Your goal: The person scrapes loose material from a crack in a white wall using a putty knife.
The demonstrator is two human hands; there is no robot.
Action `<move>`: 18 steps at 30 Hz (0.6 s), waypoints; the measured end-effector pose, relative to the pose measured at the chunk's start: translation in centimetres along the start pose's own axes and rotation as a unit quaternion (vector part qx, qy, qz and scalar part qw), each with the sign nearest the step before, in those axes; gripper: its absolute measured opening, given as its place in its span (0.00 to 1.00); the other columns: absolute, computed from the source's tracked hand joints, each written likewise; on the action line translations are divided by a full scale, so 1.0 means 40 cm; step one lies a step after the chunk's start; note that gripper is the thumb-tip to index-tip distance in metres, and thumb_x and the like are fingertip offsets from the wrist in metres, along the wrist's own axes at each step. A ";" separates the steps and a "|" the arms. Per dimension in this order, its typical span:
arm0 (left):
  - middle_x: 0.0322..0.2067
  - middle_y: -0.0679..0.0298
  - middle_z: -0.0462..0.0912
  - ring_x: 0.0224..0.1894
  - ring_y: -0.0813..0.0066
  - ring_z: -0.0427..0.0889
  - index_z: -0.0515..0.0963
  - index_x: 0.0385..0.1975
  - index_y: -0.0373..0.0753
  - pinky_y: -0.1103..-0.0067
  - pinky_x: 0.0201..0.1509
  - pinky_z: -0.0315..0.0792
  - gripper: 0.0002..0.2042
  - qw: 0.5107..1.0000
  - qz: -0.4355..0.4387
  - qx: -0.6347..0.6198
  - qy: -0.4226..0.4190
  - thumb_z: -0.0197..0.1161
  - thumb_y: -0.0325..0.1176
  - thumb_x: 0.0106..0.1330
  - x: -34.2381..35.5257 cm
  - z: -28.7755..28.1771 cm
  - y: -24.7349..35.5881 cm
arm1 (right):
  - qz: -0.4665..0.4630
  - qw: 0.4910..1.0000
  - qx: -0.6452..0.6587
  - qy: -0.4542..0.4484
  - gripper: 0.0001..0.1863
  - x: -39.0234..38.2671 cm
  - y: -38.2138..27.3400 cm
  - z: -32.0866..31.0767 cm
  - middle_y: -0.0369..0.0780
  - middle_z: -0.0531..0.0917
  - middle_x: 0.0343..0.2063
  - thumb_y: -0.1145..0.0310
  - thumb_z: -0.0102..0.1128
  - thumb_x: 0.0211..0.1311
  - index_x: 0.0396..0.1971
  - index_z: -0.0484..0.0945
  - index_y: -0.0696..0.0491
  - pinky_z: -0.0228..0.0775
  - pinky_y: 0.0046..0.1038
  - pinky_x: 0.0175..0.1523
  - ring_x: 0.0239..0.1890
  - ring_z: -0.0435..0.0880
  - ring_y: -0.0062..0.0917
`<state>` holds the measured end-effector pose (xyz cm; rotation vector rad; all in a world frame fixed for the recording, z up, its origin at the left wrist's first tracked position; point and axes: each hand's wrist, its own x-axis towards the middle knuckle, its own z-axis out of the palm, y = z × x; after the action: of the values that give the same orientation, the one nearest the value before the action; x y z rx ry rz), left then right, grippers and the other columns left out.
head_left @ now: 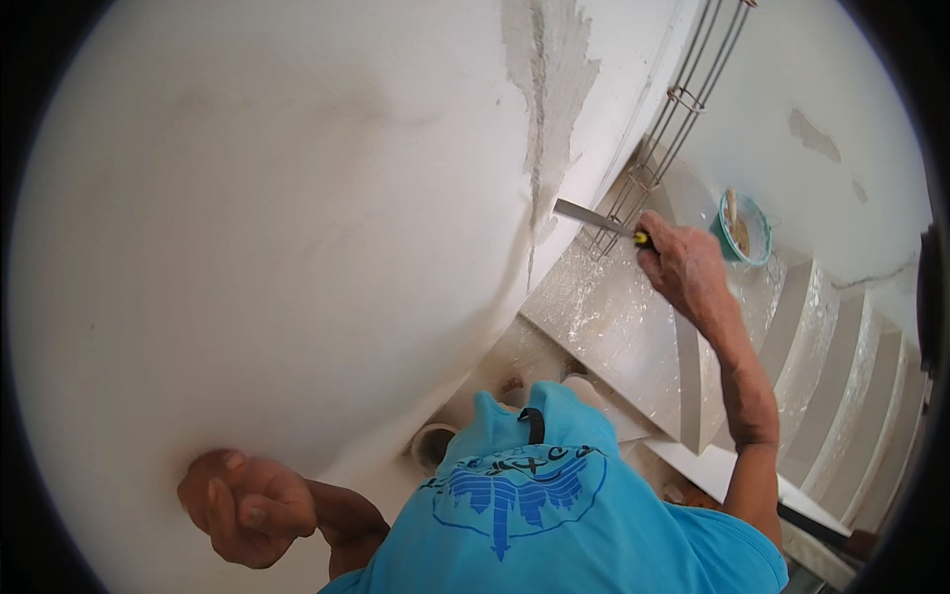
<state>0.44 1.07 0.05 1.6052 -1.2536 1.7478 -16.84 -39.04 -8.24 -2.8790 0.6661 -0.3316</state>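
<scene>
A long, flat metal blade (pixel 591 217) with a dark handle and a yellow end is gripped in my right hand (pixel 690 272); whether it is a file or a chisel is not clear. Its tip is at the white wall (pixel 327 228), beside the lower end of a rough grey crack (pixel 537 89). Bare grey plaster flanks the crack where the white coat is gone. Low on the left, my left hand (pixel 247 507) is against or close to the same wall. Its fingers are loosely curled in, and I see nothing in them.
A steel rebar cage (pixel 683 104) stands beyond the wall's edge. Behind my right hand, a turquoise bucket (pixel 756 238) holds a wooden-handled tool (pixel 731 206). Stairs (pixel 829 366) curve along the right, and a white-splattered landing (pixel 618 317) lies below the blade.
</scene>
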 end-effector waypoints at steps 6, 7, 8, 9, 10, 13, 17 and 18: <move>0.20 0.61 0.78 0.21 0.69 0.74 0.80 0.30 0.33 0.76 0.25 0.67 0.05 0.884 -0.298 -0.319 -0.167 0.60 0.28 0.62 -0.024 0.099 0.257 | -0.180 0.966 -0.172 0.068 0.03 0.132 0.020 -0.144 0.35 0.78 0.17 0.72 0.62 0.60 0.28 0.79 0.53 0.73 0.26 0.30 0.22 0.78 0.21; 0.20 0.61 0.78 0.22 0.70 0.75 0.81 0.30 0.33 0.76 0.26 0.68 0.03 0.817 -0.373 -0.403 -0.176 0.63 0.25 0.59 -0.037 0.149 0.297 | -0.183 0.962 -0.192 0.058 0.03 0.151 0.013 -0.156 0.36 0.77 0.17 0.71 0.61 0.61 0.28 0.79 0.53 0.73 0.27 0.29 0.21 0.78 0.22; 0.22 0.61 0.78 0.21 0.73 0.75 0.81 0.33 0.32 0.77 0.27 0.69 0.06 0.762 -0.410 -0.405 -0.295 0.64 0.20 0.57 -0.031 0.159 0.303 | -0.214 0.960 -0.172 0.062 0.04 0.200 -0.023 -0.114 0.36 0.77 0.16 0.71 0.61 0.61 0.27 0.79 0.53 0.73 0.27 0.29 0.20 0.77 0.22; 0.25 0.60 0.80 0.22 0.73 0.76 0.81 0.37 0.32 0.76 0.29 0.70 0.08 0.701 -0.430 -0.477 -0.310 0.65 0.21 0.56 -0.050 0.231 0.364 | -0.183 0.956 -0.228 0.034 0.05 0.168 0.009 -0.176 0.36 0.77 0.15 0.71 0.61 0.62 0.27 0.79 0.54 0.74 0.27 0.29 0.19 0.77 0.23; 0.27 0.60 0.83 0.23 0.73 0.77 0.80 0.40 0.32 0.76 0.32 0.72 0.11 0.658 -0.446 -0.506 -0.336 0.65 0.23 0.56 -0.072 0.273 0.418 | -0.182 0.954 -0.238 0.018 0.05 0.168 0.015 -0.191 0.36 0.77 0.15 0.71 0.60 0.62 0.27 0.79 0.54 0.74 0.28 0.29 0.19 0.78 0.24; 0.32 0.61 0.81 0.27 0.77 0.77 0.78 0.47 0.33 0.80 0.32 0.71 0.13 0.598 -0.510 -0.501 -0.362 0.62 0.28 0.63 -0.073 0.340 0.536 | -0.205 0.950 -0.235 -0.020 0.07 0.192 0.007 -0.198 0.38 0.78 0.16 0.70 0.58 0.63 0.25 0.78 0.55 0.75 0.31 0.30 0.19 0.80 0.27; 0.32 0.61 0.81 0.30 0.80 0.77 0.77 0.50 0.33 0.81 0.34 0.71 0.14 0.330 -0.631 -0.632 -0.306 0.59 0.32 0.68 -0.079 0.417 0.645 | -0.235 0.952 -0.169 -0.098 0.05 0.169 0.036 -0.181 0.43 0.80 0.19 0.72 0.58 0.59 0.28 0.77 0.58 0.75 0.36 0.32 0.24 0.83 0.37; 0.32 0.61 0.81 0.31 0.80 0.77 0.77 0.50 0.34 0.81 0.35 0.72 0.14 0.234 -0.660 -0.657 -0.280 0.59 0.33 0.69 -0.084 0.430 0.664 | -0.241 0.954 -0.146 -0.105 0.04 0.160 0.055 -0.162 0.44 0.81 0.20 0.72 0.58 0.58 0.29 0.76 0.58 0.75 0.36 0.32 0.24 0.83 0.38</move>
<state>-11.38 -25.41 -13.04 1.0256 -0.4455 -1.0221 -13.76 -44.59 -1.33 -3.2696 -0.0415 0.0243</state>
